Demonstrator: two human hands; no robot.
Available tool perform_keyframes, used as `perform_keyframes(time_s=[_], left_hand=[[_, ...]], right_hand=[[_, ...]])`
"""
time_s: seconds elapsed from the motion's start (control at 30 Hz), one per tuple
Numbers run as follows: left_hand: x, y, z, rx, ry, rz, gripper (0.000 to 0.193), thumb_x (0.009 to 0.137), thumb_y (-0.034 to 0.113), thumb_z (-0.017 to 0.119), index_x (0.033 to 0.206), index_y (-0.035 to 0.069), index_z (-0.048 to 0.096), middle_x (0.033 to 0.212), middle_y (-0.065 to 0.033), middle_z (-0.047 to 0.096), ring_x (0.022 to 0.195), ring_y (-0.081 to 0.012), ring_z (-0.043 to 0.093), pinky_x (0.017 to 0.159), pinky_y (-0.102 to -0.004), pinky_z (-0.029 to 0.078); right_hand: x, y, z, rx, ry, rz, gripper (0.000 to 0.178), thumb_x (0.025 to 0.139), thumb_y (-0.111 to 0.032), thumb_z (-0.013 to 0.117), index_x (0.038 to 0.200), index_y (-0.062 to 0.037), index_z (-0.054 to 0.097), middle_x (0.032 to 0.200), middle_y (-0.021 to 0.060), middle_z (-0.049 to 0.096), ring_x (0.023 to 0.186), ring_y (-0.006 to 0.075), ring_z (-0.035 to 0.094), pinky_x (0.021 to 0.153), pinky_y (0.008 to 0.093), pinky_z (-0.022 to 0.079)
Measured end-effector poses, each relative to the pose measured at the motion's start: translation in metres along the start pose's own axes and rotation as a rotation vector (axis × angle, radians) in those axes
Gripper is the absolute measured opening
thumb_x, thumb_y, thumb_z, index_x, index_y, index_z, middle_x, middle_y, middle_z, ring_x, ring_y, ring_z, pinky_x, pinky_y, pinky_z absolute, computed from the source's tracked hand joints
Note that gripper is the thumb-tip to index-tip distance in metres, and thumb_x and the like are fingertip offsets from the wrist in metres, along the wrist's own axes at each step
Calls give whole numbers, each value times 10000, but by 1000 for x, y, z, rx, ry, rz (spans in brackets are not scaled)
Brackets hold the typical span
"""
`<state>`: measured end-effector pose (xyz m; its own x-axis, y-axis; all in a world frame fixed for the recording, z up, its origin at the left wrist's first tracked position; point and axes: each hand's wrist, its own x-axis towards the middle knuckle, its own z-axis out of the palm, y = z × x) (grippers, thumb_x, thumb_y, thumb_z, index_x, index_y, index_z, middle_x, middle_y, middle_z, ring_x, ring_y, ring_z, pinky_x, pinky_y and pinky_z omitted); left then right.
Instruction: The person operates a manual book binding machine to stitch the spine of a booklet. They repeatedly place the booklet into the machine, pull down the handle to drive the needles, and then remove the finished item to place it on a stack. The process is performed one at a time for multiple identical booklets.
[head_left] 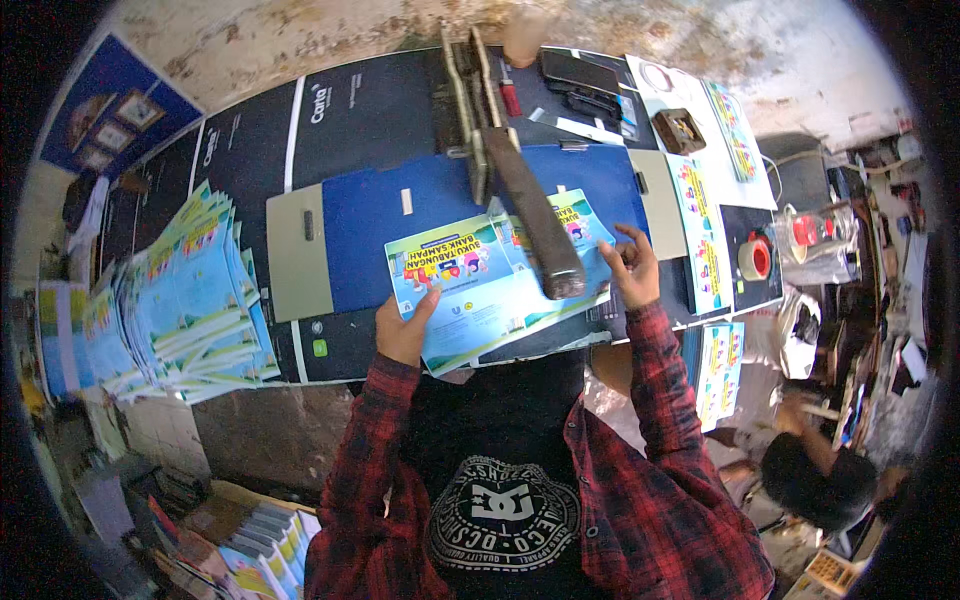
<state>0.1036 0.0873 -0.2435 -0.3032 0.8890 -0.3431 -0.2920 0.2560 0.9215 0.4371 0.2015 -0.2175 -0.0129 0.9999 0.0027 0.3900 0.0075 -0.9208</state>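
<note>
A set of light-blue printed sheets [455, 295] with colourful pictures lies across a blue board [365, 230], under the long dark arm of a stapler-like metal tool [535, 215]. My left hand [405, 328] grips the sheets at their lower left edge, thumb on top. At their right edge is my right hand [635, 268], its thumb and bent fingers closed on the border. The tool's arm covers part of the sheets' right half. Whether its head touches the paper I cannot tell.
Fanned stacks of similar sheets [185, 305] fill the table's left end. Finished-looking booklets [700, 235] lie to the right, near a tape roll [754, 258]. Black boxes [580, 75] and a red-handled tool [510, 95] lie at the back. Another person [820, 475] is at lower right.
</note>
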Motion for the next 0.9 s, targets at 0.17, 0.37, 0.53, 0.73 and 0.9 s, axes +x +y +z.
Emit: perform_keyframes(time_s=[0.17, 0.37, 0.53, 0.73, 0.9], left_hand=[[38, 25, 23, -63, -55, -35, 313, 890, 138, 721, 1139, -38, 647, 1060, -106, 700, 912, -167, 664, 830, -322, 524], [86, 27, 18, -198, -123, -343, 352, 924, 148, 674, 1212, -44, 607, 1110, -107, 677, 953, -193, 661, 823, -337, 535], [99, 25, -21, -19, -168, -400, 381, 976, 263, 593, 1235, -15, 612, 1146, -73, 663, 985, -175, 643, 842, -307, 526], [126, -4, -71, -10, -203, -510, 478, 975, 346, 592, 1379, 109, 497, 1298, -91, 616, 1189, -227, 591, 1043, -437, 450], [99, 22, 46, 3, -93, -393, 361, 962, 332, 624, 1220, 79, 602, 1199, -92, 670, 1063, -209, 652, 922, -375, 515]], right_hand=[[31, 9, 5, -81, 127, -30, 505, 822, -265, 779, 1228, -47, 573, 773, 60, 608, 689, 145, 562, 641, 297, 459], [23, -31, 57, -736, 173, -385, 571, 823, -335, 717, 1334, -133, 562, 1378, 179, 512, 1266, 369, 474, 1044, 509, 377], [15, -26, 104, -749, 102, -308, 609, 907, -515, 577, 1375, -128, 535, 1470, 166, 442, 1409, 360, 339, 1146, 553, 245], [21, -19, 95, -705, 131, -285, 655, 902, -537, 574, 1395, -113, 504, 1483, 171, 424, 1418, 351, 329, 1156, 556, 227], [37, -1, 54, -766, 135, -207, 742, 879, -600, 575, 1419, -102, 469, 1500, 183, 392, 1429, 359, 303, 1146, 585, 223]])
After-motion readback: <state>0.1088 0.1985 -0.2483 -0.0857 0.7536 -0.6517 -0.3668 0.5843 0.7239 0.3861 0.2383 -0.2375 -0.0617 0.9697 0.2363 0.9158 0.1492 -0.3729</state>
